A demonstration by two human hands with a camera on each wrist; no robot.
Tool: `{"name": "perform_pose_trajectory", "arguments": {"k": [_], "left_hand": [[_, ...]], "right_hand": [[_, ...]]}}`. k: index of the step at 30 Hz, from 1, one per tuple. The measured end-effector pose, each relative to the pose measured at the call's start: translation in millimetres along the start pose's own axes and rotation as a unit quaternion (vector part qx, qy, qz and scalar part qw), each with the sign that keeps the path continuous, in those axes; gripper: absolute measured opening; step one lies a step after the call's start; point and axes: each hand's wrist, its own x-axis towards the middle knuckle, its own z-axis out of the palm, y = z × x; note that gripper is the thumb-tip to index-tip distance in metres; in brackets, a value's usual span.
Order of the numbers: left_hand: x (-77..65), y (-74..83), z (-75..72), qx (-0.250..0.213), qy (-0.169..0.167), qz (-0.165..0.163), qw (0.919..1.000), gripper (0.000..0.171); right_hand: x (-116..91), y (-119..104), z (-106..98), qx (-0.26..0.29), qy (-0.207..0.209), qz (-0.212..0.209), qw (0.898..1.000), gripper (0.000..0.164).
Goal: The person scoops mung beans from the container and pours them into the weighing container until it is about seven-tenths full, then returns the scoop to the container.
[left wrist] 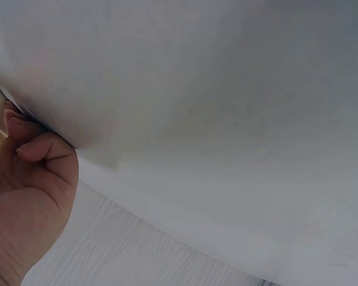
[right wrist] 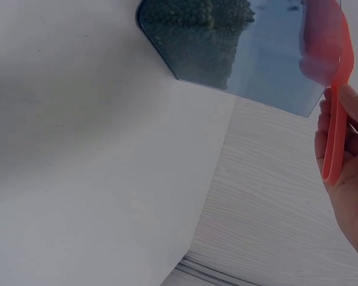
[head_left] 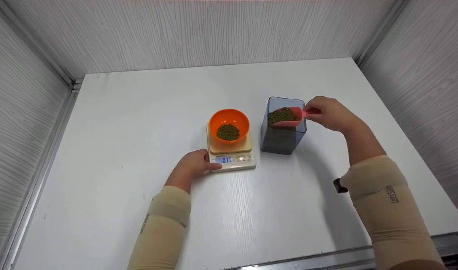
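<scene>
My right hand [head_left: 328, 112] grips the handle of a pink-red scoop [head_left: 297, 113] heaped with small green beans [head_left: 283, 116]. The scoop sits in the mouth of a tall bluish clear container [head_left: 276, 144], which holds more beans. In the right wrist view, the orange-red handle of the scoop [right wrist: 336, 137] lies between thumb and curled fingers. A white kitchen scale [head_left: 247, 164] carries an orange bowl [head_left: 231, 117] with a small pile of green beans [head_left: 228, 132]. My left hand [head_left: 195, 164] holds the scale's front left corner, thumb beside the lit display and fingers along the side.
The container stands just right of the scale on a white table [head_left: 139, 112]. Grey wood-grain walls [head_left: 214, 33] enclose the back and both sides. A metal rail [head_left: 308, 260] runs along the table's front edge.
</scene>
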Motion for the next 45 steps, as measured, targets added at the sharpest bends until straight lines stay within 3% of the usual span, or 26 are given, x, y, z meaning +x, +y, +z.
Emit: {"name": "perform_pose_trajectory", "arguments": {"k": [10, 15, 21, 32, 38, 45], "left_hand": [[1.8, -0.6, -0.5, -0.003, 0.000, 0.000, 1.0000, 0.046], [0.8, 0.3, -0.6, -0.010, -0.001, -0.001, 0.9999, 0.046], [0.9, -0.5, -0.7, 0.001, 0.006, 0.008, 0.9999, 0.045], [-1.2, -0.2, -0.7, -0.004, 0.004, 0.008, 1.0000, 0.046], [-1.6, -0.1, -0.7, -0.012, 0.002, 0.005, 0.9999, 0.045], [-0.5, 0.3, -0.1, -0.005, 0.001, 0.001, 1.0000, 0.045]], "right_hand": [[-7.2, 15.0, 4.5, 0.073, 0.019, 0.050, 0.996, 0.022], [-11.3, 22.4, 14.2, 0.150, 0.044, 0.080, 0.985, 0.024], [-15.6, 19.5, 20.0, 0.227, 0.077, 0.058, 0.969, 0.024], [-8.7, 11.7, 13.9, 0.205, 0.084, 0.075, 0.972, 0.029], [0.9, -7.5, 11.1, 0.177, 0.096, 0.064, 0.977, 0.028], [14.5, -37.4, 13.1, 0.136, 0.072, 0.046, 0.987, 0.021]]}}
